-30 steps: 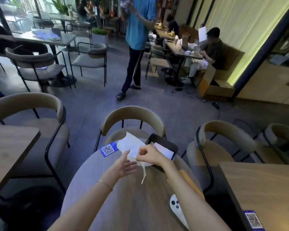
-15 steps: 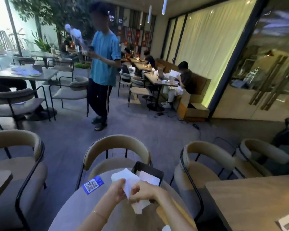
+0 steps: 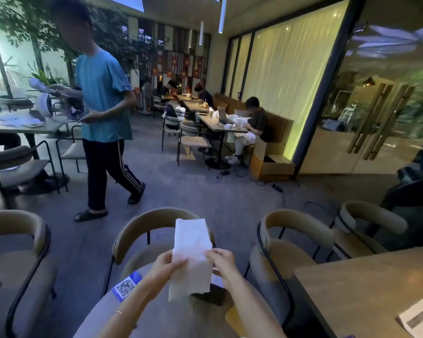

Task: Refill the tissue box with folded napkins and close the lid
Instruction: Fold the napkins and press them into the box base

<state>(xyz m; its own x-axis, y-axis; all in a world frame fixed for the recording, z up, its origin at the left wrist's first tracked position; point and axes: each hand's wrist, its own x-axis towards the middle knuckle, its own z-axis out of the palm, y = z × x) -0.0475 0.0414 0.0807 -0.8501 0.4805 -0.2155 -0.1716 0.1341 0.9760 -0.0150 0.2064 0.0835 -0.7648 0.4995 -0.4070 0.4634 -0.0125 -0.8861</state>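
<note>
Between both sets of fingers (image 3: 178,262) hangs a white napkin (image 3: 192,254), pinched at its side edges and held up flat over the round tabletop (image 3: 156,320). Left hand (image 3: 165,265) grips one edge, right hand (image 3: 224,261) the other. Tissue box (image 3: 213,297) sits dark just behind and below the napkin, mostly hidden, so can't tell about its lid. QR sticker (image 3: 127,286) lies near the left wrist.

1. The room is dim with a cool bluish cast.
2. The backlit curtain (image 3: 281,76) at right glows yellow-green; daylight enters through the window (image 3: 0,57) at far left.
3. Wide-angle distortion bends the edges.
4. Foreground detail is soft, slightly motion-blurred.
</note>
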